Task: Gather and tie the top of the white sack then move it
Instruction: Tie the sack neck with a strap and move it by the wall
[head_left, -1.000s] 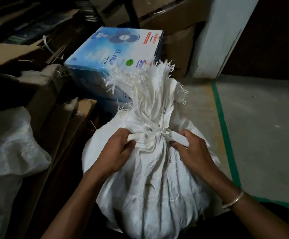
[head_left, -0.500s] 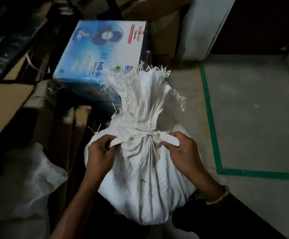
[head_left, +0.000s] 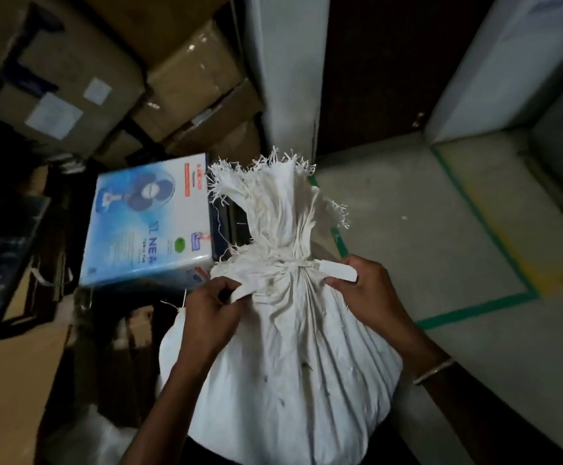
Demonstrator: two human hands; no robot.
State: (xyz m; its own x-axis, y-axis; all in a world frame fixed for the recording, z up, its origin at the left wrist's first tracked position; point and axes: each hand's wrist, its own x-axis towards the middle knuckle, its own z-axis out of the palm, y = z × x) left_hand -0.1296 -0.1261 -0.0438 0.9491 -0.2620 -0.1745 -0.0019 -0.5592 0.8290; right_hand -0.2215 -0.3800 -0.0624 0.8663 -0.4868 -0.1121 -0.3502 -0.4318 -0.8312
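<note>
The white sack [head_left: 293, 364] stands upright in the middle of the view, full and round. Its frayed top [head_left: 273, 196] is bunched into a neck, and a flat white strap [head_left: 293, 265] is knotted around that neck. My left hand [head_left: 211, 312] is closed on the strap's left end, against the sack's left shoulder. My right hand [head_left: 367, 290] pinches the strap's right end [head_left: 337, 270], which sticks out sideways.
A blue and white fan box [head_left: 149, 219] lies just left of and behind the sack. Brown cardboard cartons [head_left: 186, 82] are stacked at the back left. Green tape lines [head_left: 474, 310] mark the grey floor on the right. A white pillar [head_left: 286, 68] stands behind.
The view has tilted upward, showing more of the stacked cartons. Both hands keep hold of the strap ends at the neck; the right end now sticks out further sideways.
</note>
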